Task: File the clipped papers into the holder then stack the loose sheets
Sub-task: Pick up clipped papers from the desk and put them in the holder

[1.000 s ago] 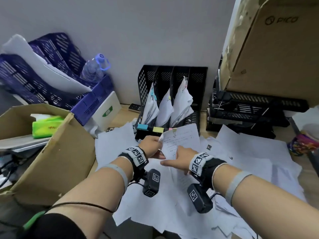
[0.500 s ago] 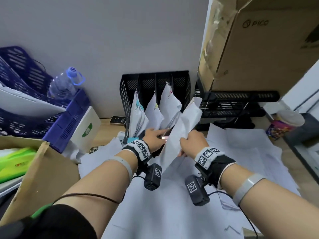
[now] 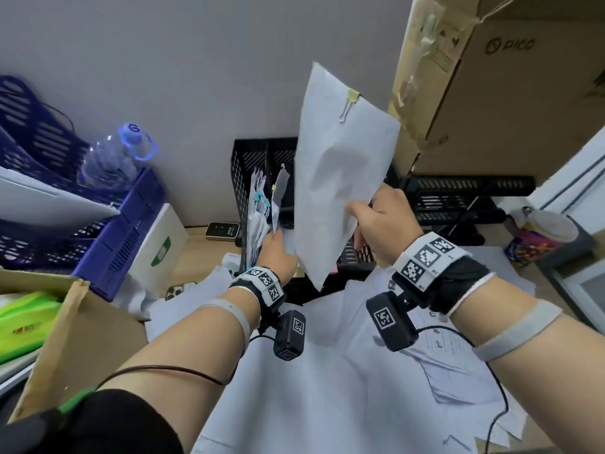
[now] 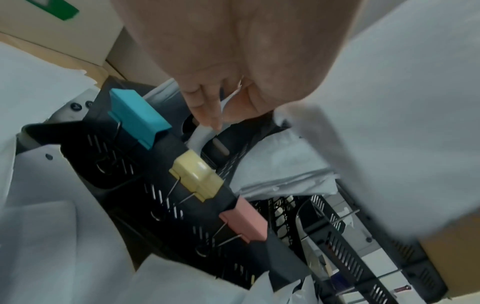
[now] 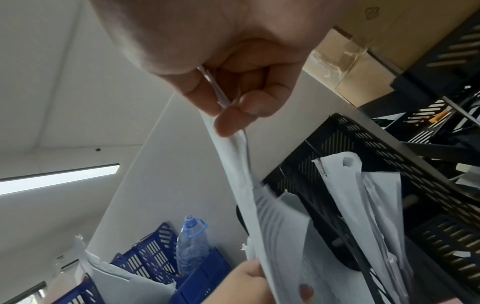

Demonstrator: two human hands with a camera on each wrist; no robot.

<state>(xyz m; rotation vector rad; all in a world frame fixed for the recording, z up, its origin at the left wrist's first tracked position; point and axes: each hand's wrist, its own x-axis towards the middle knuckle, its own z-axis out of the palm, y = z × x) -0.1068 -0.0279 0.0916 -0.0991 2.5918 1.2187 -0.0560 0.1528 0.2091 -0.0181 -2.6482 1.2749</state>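
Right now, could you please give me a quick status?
Right hand pinches clipped papers, raised above holder. Left hand at filed papers.

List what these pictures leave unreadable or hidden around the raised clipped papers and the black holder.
- Clipped papers: text unreadable; blurred in the right wrist view.
- Holder: right compartments hidden by the papers in the head view.
- Left hand: fingertips hidden behind the papers there.
- Right hand: fingertips hidden in the head view.

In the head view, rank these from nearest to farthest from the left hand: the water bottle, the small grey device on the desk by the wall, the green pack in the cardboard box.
From the left hand:
1. Small grey device, just left of the hand, by the wall.
2. Water bottle, farther left and up, in the blue tray.
3. Green pack, far left, in the cardboard box.
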